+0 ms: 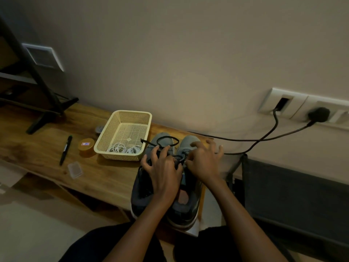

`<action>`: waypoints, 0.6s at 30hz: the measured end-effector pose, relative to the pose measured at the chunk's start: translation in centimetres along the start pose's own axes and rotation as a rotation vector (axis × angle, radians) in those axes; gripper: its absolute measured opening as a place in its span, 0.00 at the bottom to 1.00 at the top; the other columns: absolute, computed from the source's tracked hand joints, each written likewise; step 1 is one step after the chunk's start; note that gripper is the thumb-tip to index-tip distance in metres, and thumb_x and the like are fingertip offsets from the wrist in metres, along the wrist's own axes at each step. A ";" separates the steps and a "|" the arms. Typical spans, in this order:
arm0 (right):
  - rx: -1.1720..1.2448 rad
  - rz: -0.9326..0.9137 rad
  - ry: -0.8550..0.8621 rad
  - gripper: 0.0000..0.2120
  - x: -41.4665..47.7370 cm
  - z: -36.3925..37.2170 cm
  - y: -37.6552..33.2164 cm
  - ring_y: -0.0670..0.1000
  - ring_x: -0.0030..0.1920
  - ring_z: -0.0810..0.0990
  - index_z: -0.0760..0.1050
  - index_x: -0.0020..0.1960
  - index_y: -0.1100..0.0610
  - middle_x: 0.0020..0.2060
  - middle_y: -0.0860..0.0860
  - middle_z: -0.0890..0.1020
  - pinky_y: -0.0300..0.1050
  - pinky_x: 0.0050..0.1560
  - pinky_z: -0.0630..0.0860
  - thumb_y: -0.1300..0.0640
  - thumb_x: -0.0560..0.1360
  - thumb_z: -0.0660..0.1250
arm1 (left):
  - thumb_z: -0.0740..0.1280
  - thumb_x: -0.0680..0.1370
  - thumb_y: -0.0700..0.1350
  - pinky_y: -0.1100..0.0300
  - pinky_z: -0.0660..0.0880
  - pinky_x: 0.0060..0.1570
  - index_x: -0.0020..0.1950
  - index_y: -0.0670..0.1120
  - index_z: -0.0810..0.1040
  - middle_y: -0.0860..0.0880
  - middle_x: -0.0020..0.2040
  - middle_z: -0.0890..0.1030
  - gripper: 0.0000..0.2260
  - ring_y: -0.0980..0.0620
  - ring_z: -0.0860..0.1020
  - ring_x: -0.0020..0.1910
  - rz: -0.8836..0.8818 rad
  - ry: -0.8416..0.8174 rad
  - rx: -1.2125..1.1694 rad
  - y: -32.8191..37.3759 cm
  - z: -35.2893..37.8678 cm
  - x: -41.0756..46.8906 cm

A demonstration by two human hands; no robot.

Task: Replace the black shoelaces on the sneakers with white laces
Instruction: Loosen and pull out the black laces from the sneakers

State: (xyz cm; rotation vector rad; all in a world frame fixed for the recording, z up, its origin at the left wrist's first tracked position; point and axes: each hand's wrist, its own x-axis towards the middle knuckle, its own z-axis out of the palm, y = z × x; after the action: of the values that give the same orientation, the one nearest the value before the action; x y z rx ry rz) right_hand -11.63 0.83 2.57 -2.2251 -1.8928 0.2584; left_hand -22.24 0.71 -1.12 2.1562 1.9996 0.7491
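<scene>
On the wooden bench (pixel 113 176), near edge: two sneakers (pixel 188 210) side by side, toes to the wall. Early days by the look of it, black lace (pixel 166 137) looped up loose but not out, zero white threaded. Left hand (pixel 162 169) fingers curled, pinching that lace; right hand (pixel 204 161) splayed over the eyelets, grip impossible to tell. One basket (pixel 132 112), white laces (pixel 120 148) coiled inside, count unclear. One pen (pixel 66 150), one orange tin (pixel 86 146).
</scene>
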 end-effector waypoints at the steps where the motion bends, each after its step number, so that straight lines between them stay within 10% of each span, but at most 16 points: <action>1: 0.004 0.011 0.007 0.07 0.0 -0.3 0.3 0.57 0.73 0.52 0.82 0.47 0.53 0.68 0.46 0.68 0.64 0.70 0.43 0.55 0.73 0.65 | 0.71 0.72 0.49 0.46 0.47 0.65 0.44 0.47 0.82 0.52 0.68 0.73 0.07 0.48 0.60 0.72 0.000 0.005 -0.003 0.0 0.0 0.0; 12: 0.081 0.314 -0.049 0.11 0.3 -2.0 4.8 0.59 0.69 0.58 0.79 0.54 0.54 0.66 0.51 0.70 0.60 0.68 0.52 0.51 0.75 0.66 | 0.71 0.71 0.48 0.46 0.47 0.65 0.43 0.48 0.81 0.51 0.66 0.74 0.05 0.46 0.61 0.71 0.004 0.020 -0.028 -0.1 0.0 0.0; 18: 0.054 0.243 0.081 0.12 0.6 -0.6 3.2 0.57 0.67 0.62 0.81 0.51 0.51 0.63 0.49 0.73 0.55 0.65 0.58 0.45 0.73 0.66 | 0.67 0.75 0.53 0.45 0.39 0.67 0.61 0.55 0.74 0.53 0.71 0.65 0.15 0.48 0.53 0.74 0.172 -0.126 0.012 0.9 -1.2 1.6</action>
State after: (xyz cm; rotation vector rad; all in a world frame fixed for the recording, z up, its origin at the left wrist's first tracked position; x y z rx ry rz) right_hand -8.36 0.91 2.30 -2.3900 -1.5559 0.2492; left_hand -21.91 1.85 0.73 2.3415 1.7808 0.6052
